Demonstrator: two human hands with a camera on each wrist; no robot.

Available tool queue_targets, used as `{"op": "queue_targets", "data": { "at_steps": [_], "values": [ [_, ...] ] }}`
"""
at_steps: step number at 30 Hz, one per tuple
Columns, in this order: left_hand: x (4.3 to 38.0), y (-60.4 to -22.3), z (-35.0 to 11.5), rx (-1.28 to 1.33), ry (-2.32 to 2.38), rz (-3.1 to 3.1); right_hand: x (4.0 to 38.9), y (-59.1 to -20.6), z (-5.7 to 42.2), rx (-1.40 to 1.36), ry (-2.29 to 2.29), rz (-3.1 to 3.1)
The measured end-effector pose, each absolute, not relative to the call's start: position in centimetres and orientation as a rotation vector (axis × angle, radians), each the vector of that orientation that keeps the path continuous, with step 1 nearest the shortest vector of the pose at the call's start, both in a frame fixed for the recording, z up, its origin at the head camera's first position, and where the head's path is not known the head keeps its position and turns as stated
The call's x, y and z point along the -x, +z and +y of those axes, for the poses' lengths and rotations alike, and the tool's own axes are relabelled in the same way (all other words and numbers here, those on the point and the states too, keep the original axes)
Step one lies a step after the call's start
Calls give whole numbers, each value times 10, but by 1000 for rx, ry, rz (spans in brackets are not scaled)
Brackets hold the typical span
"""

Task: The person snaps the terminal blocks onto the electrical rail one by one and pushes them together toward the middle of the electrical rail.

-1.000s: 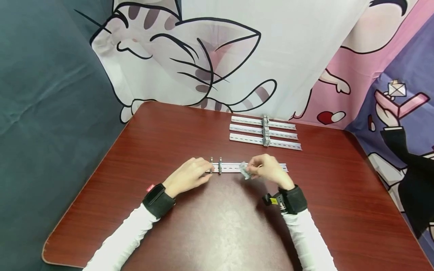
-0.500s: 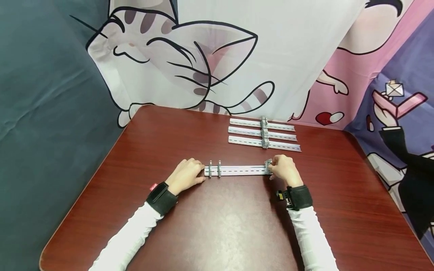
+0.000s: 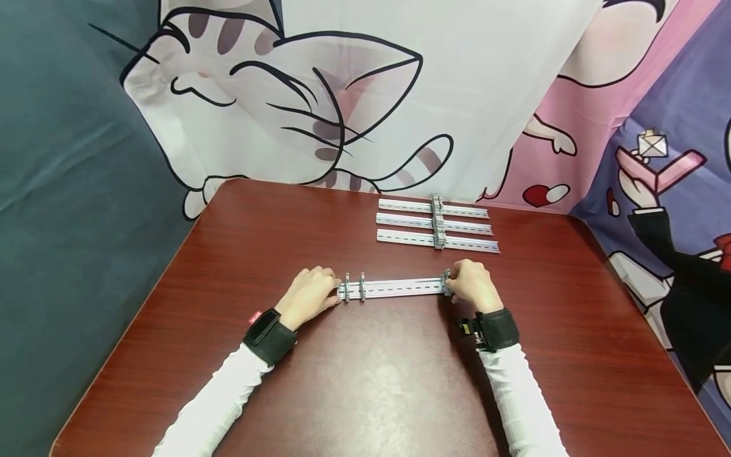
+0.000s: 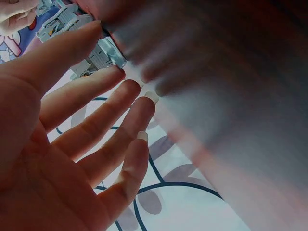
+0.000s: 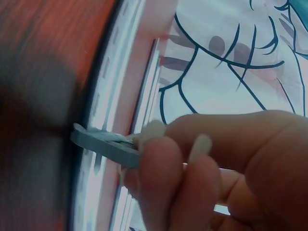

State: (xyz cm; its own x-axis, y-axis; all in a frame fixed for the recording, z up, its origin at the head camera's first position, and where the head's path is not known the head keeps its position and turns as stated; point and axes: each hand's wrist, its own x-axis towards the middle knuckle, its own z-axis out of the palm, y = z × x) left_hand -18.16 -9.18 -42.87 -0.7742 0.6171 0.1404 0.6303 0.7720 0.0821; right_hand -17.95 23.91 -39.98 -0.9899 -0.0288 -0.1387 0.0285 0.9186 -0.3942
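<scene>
A slotted metal DIN rail (image 3: 400,287) lies across the table in front of me. Two thin grey terminal blocks (image 3: 362,287) stand upright near its left end. My left hand (image 3: 306,297) holds that end between thumb and index finger; the left wrist view shows the rail tip (image 4: 111,52) between them, the other fingers stretched out. At the right part of the rail my right hand (image 3: 476,285) pinches another grey terminal block (image 5: 108,147), which sits across the rail. Fingers hide part of this block and the rail's right end.
Behind the work lie three more DIN rails (image 3: 405,237) side by side, with a row of grey blocks (image 3: 438,222) across their middles. The brown table (image 3: 257,222) ends at a printed cloth backdrop (image 3: 485,76).
The right hand has carried its grey block rightward to the rail's right part and set it across the rail. The left hand has shifted slightly left to the rail's end.
</scene>
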Motion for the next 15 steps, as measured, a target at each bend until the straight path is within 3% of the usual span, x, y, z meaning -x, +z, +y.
{"op": "queue_targets", "data": {
  "at_steps": [15],
  "values": [
    [183,-430,-87,987,-199,-2873,199,-397,231,-79,-442,2847]
  ]
}}
